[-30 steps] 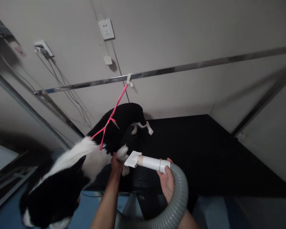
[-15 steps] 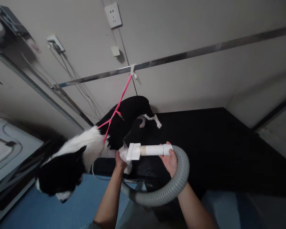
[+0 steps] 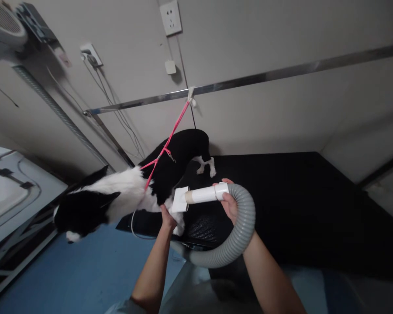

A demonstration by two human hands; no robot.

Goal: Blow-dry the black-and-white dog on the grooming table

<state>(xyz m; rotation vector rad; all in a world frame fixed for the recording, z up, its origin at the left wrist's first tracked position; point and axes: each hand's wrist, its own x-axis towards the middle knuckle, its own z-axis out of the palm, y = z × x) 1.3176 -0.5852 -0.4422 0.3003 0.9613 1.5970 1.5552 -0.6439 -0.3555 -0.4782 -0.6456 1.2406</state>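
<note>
A black-and-white dog (image 3: 183,150) stands on a black table (image 3: 281,196), its head out past the table's left end. My left hand (image 3: 168,219) is closed around the dog's front leg, with its fingers partly hidden by the fur. In my right hand (image 3: 229,205) is the white dryer nozzle (image 3: 203,195), gripped at its hose end. The nozzle's flat, wide mouth points left against the white leg fur, just above my left hand. From the grip, a grey ribbed hose (image 3: 244,231) curls down and back under my forearms.
A pink leash (image 3: 175,126) runs from the dog's neck to a metal bar (image 3: 236,82) along the wall. At upper left are a wall-mounted machine (image 3: 6,32) and its hose (image 3: 63,117). Plugged cords hang from a socket (image 3: 91,55). A white cabinet (image 3: 9,187) stands left.
The dog's head has lifted and turned further left. My right hand has raised the nozzle slightly, so it now tilts down toward the leg. The camera view has shifted a little left.
</note>
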